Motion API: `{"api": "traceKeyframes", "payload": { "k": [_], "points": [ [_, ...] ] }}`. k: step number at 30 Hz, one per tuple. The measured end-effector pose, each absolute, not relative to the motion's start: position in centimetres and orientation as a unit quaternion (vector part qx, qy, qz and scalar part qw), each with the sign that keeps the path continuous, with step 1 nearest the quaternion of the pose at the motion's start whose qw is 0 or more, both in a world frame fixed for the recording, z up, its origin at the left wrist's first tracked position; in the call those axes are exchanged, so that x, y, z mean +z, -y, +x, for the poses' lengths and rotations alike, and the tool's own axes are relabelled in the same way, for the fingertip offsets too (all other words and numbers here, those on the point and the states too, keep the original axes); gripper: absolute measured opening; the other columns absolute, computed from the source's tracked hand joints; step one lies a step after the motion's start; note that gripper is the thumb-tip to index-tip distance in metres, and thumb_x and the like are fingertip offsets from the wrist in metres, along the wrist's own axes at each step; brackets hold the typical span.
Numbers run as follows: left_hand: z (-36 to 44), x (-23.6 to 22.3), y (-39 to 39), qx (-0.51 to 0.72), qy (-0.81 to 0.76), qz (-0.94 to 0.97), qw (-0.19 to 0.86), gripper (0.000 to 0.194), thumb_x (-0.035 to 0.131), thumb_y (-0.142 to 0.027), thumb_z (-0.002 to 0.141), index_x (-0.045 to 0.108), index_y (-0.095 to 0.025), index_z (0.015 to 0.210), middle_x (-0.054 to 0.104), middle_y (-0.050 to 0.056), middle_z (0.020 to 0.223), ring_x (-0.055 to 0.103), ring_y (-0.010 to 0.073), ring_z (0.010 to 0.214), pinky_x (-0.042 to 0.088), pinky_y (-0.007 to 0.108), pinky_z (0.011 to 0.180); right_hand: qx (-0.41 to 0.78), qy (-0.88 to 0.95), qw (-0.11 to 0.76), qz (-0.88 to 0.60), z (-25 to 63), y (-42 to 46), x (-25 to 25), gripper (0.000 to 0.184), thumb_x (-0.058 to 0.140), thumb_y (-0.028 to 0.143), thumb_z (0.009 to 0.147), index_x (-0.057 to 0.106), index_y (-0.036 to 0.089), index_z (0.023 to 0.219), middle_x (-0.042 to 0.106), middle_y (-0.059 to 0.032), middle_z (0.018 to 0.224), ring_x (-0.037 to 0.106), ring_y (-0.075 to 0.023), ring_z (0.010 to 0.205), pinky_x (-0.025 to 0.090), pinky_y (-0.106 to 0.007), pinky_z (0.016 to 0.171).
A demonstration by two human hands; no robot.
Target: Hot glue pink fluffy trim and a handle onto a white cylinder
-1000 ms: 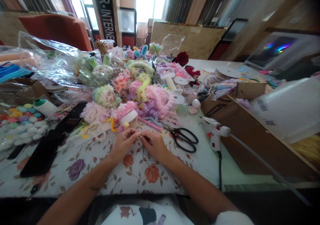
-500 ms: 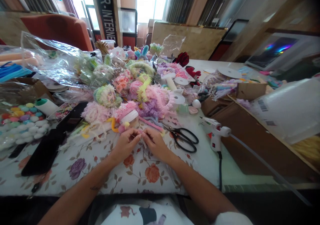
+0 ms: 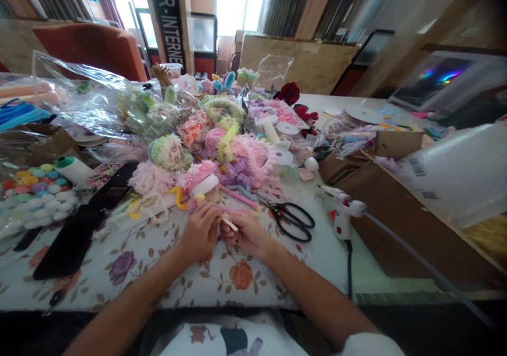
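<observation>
My left hand [image 3: 201,230] and my right hand [image 3: 244,233] meet over the flowered cloth [image 3: 158,277]. My right hand is closed on a short, narrow white strip [image 3: 229,224], which sticks out from its fingertips toward me. The left fingers are curled and press against the right fingertips; what they pinch is hidden. Just beyond the hands lie a white roll [image 3: 205,184], pink fuzzy trim [image 3: 200,171] and a bent orange-yellow fuzzy stem [image 3: 180,198]. Black-handled scissors [image 3: 293,221] rest to the right of my right hand.
A white glue gun [image 3: 343,211] stands at the right, beside a cardboard box [image 3: 388,224]. A heap of pastel yarn and ribbon [image 3: 222,134] fills the table's middle. At left are a black phone-like slab [image 3: 67,245], pompoms [image 3: 43,197] and a spool [image 3: 73,169].
Both hands have turned, with the left fingers now curled over and the right palm rolled upward. The white strip now shows more plainly between them.
</observation>
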State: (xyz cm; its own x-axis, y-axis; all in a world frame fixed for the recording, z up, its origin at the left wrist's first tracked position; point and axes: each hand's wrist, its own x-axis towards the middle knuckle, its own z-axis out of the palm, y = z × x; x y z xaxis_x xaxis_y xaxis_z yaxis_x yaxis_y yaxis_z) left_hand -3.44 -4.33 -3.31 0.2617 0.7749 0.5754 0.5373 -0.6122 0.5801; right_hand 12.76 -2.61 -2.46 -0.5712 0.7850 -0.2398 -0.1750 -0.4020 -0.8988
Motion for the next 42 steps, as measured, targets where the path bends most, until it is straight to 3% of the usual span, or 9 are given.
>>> {"api": "traceKeyframes", "payload": {
  "k": [2, 5, 8, 12, 16, 21, 29, 34, 42],
  "points": [
    [-3.3, -3.0, 4.2, 0.438, -0.476, 0.707, 0.286, 0.016, 0.047, -0.026, 0.093, 0.054, -0.02, 0.08, 0.057, 0.003, 0.077, 0.052, 0.0175, 0.073, 0.043, 0.031, 0.07, 0.714, 0.482, 0.35, -0.367, 13.0, 2.4, -2.7, 0.029, 0.06, 0.045, 0.086, 0.051, 0.02, 0.073, 0.048, 0.0031, 0.065, 0.042, -0.0107, 0.054, 0.036, -0.024, 0.05],
    [-3.3, -2.8, 3.8, 0.43, -0.49, 0.598, 0.466, 0.021, 0.053, -0.039, 0.09, 0.055, -0.018, 0.083, 0.053, -0.001, 0.072, 0.048, 0.0134, 0.064, 0.04, 0.026, 0.061, 0.513, 0.64, 0.4, -0.409, 13.3, 2.3, -2.7, 0.02, 0.053, 0.039, 0.094, 0.056, 0.021, 0.087, 0.053, 0.0018, 0.069, 0.048, -0.0138, 0.062, 0.04, -0.027, 0.061],
    [-3.4, -2.8, 3.6, 0.438, -0.472, 0.56, 0.521, 0.025, 0.058, -0.042, 0.085, 0.056, -0.017, 0.08, 0.051, -0.002, 0.07, 0.046, 0.0123, 0.064, 0.039, 0.025, 0.06, 0.317, 0.775, 0.389, -0.384, 13.6, 2.4, -2.4, 0.014, 0.045, 0.029, 0.098, 0.056, 0.022, 0.093, 0.056, -0.0012, 0.076, 0.051, -0.0166, 0.069, 0.04, -0.03, 0.067],
    [-3.5, -2.9, 3.7, 0.428, -0.474, 0.573, 0.513, 0.025, 0.06, -0.041, 0.085, 0.058, -0.016, 0.082, 0.053, -0.001, 0.072, 0.046, 0.0117, 0.063, 0.038, 0.025, 0.06, 0.231, 0.818, 0.37, -0.374, 13.5, 2.6, -2.6, 0.02, 0.039, 0.024, 0.098, 0.047, 0.022, 0.08, 0.051, -0.002, 0.074, 0.047, -0.0177, 0.07, 0.036, -0.03, 0.066],
    [-3.2, -2.8, 4.2, 0.437, -0.485, 0.622, 0.433, 0.02, 0.055, -0.036, 0.088, 0.059, -0.017, 0.085, 0.056, 0.002, 0.079, 0.051, 0.0141, 0.07, 0.041, 0.026, 0.065, 0.292, 0.776, 0.386, -0.403, 12.9, 2.9, -2.9, 0.027, 0.039, 0.028, 0.097, 0.04, 0.023, 0.071, 0.046, 0.0016, 0.066, 0.042, -0.015, 0.062, 0.032, -0.029, 0.061],
    [-2.8, -2.6, 4.6, 0.455, -0.481, 0.689, 0.296, 0.018, 0.05, -0.026, 0.09, 0.053, -0.018, 0.074, 0.055, 0.002, 0.074, 0.051, 0.017, 0.075, 0.04, 0.03, 0.072, 0.525, 0.635, 0.392, -0.41, 12.3, 3.3, -2.7, 0.034, 0.044, 0.043, 0.095, 0.042, 0.022, 0.067, 0.042, 0.0054, 0.06, 0.038, -0.0112, 0.054, 0.032, -0.026, 0.052],
    [-3.2, -2.7, 3.7, 0.469, -0.464, 0.522, 0.54, 0.029, 0.057, -0.045, 0.086, 0.062, -0.016, 0.084, 0.058, 0.001, 0.073, 0.052, 0.0143, 0.066, 0.044, 0.028, 0.065, 0.527, 0.618, 0.419, -0.406, 12.6, 2.8, -3.2, 0.038, 0.049, 0.051, 0.093, 0.049, 0.021, 0.071, 0.047, 0.0044, 0.06, 0.042, -0.0112, 0.053, 0.035, -0.026, 0.052],
    [-3.3, -2.9, 3.9, 0.463, -0.465, 0.541, 0.526, 0.027, 0.063, -0.041, 0.085, 0.064, -0.016, 0.093, 0.065, 0.003, 0.083, 0.059, 0.015, 0.071, 0.046, 0.027, 0.068, 0.525, 0.62, 0.411, -0.413, 12.5, 2.9, -3.2, 0.039, 0.048, 0.054, 0.093, 0.048, 0.021, 0.071, 0.049, 0.0031, 0.061, 0.045, -0.0128, 0.054, 0.038, -0.027, 0.052],
    [-3.6, -3.0, 3.9, 0.474, -0.498, 0.521, 0.506, 0.022, 0.064, -0.038, 0.085, 0.063, -0.017, 0.089, 0.061, -0.001, 0.076, 0.053, 0.0115, 0.065, 0.041, 0.024, 0.062, 0.467, 0.667, 0.413, -0.408, 12.5, 2.9, -2.7, 0.024, 0.056, 0.04, 0.091, 0.061, 0.018, 0.081, 0.055, 0.0017, 0.065, 0.049, -0.0127, 0.056, 0.038, -0.025, 0.054]
  ]
}}
